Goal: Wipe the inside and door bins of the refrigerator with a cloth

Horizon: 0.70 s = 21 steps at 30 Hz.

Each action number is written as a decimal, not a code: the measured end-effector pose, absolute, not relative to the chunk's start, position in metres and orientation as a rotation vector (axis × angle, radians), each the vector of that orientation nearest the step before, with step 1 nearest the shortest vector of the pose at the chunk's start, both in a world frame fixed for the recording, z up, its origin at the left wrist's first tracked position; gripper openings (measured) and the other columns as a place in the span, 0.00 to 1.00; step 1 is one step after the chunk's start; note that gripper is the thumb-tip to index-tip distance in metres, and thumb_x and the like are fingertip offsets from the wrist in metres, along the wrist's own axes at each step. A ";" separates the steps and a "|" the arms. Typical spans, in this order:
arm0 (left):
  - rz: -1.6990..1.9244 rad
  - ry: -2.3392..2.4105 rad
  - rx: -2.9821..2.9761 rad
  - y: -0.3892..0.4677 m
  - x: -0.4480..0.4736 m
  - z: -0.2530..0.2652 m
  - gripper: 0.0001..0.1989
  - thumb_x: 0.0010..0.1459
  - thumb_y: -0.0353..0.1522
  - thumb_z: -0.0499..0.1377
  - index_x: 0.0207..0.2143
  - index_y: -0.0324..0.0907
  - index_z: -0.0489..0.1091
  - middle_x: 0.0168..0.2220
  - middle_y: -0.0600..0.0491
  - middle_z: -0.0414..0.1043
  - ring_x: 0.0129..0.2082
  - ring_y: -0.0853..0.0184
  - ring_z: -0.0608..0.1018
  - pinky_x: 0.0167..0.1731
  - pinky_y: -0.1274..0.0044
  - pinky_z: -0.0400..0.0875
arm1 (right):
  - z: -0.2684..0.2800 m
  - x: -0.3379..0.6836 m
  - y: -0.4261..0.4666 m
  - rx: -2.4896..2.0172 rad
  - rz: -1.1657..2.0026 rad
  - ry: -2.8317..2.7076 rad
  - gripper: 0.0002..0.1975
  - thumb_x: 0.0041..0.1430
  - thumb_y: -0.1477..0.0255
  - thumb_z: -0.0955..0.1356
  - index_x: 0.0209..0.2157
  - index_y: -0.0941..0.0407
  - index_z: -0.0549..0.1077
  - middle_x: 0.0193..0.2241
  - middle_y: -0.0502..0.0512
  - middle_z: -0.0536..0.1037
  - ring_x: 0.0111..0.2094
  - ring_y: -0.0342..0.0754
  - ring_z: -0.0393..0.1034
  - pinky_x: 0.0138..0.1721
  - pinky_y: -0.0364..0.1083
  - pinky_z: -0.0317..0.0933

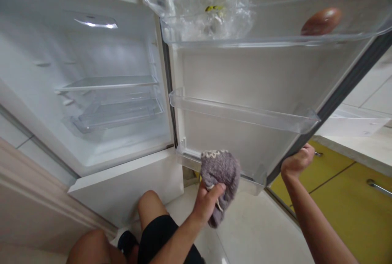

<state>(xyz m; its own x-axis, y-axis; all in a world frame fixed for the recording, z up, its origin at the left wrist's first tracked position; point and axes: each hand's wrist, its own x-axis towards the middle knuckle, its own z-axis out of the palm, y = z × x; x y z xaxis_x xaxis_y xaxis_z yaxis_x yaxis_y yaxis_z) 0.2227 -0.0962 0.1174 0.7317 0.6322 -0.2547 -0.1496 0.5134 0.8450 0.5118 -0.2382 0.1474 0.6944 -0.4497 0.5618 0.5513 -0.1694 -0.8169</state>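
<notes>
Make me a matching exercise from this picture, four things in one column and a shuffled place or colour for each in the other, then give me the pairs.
Things:
1. Purplish-grey cloth
2. Right hand
3. Reddish-brown oval item
4. Cabinet fronts

Places or colours:
A. Inside the top visible door bin
B. Yellow
C. In the left hand
D. At the edge of the open fridge door

Pairs: 1-C, 2-D, 3-A, 4-B

Two bare hands (206,203) (297,164), one fuzzy purple-grey cloth (221,170), three clear plastic door bins (245,110), one crumpled transparent plastic bag (202,16), one glossy reddish-brown oval object (321,21), one flat translucent shelf (116,81), one shallow clear plastic tray (122,113), one lit lamp (95,22), two silver metal cabinet handles (379,187).
</notes>
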 end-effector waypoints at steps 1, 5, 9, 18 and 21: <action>0.682 0.602 1.098 -0.077 0.225 0.129 0.15 0.40 0.35 0.72 0.32 0.41 0.76 0.35 0.47 0.80 0.42 0.53 0.80 0.46 0.68 0.74 | 0.148 0.510 -0.238 -1.498 -0.886 -0.086 0.08 0.54 0.65 0.56 0.29 0.52 0.62 0.30 0.50 0.64 0.36 0.50 0.61 0.43 0.52 0.57; 1.283 0.599 1.568 0.005 0.243 0.151 0.33 0.43 0.31 0.71 0.54 0.42 0.72 0.57 0.42 0.73 0.61 0.49 0.72 0.64 0.65 0.63 | 0.150 0.507 -0.237 -1.498 -0.893 -0.086 0.09 0.53 0.61 0.56 0.29 0.51 0.61 0.30 0.50 0.63 0.36 0.50 0.60 0.42 0.53 0.56; 1.381 0.726 1.795 0.053 0.255 0.149 0.45 0.53 0.35 0.65 0.70 0.37 0.51 0.69 0.33 0.57 0.70 0.48 0.61 0.69 0.59 0.56 | 0.147 0.509 -0.239 -1.501 -0.918 -0.059 0.11 0.50 0.59 0.56 0.28 0.51 0.62 0.29 0.50 0.62 0.35 0.52 0.60 0.41 0.54 0.56; 1.420 0.638 1.885 0.027 0.316 0.169 0.44 0.59 0.40 0.62 0.71 0.36 0.46 0.71 0.31 0.51 0.70 0.49 0.62 0.67 0.62 0.60 | 0.141 0.514 -0.242 -1.513 -0.952 -0.060 0.11 0.50 0.59 0.56 0.27 0.50 0.61 0.29 0.50 0.64 0.36 0.53 0.62 0.43 0.56 0.57; 1.406 0.681 1.865 0.013 0.334 0.175 0.43 0.57 0.35 0.63 0.70 0.33 0.49 0.70 0.29 0.49 0.70 0.47 0.61 0.68 0.62 0.58 | 0.141 0.513 -0.241 -1.504 -0.938 -0.043 0.09 0.51 0.61 0.57 0.28 0.50 0.63 0.29 0.51 0.65 0.36 0.54 0.62 0.44 0.57 0.58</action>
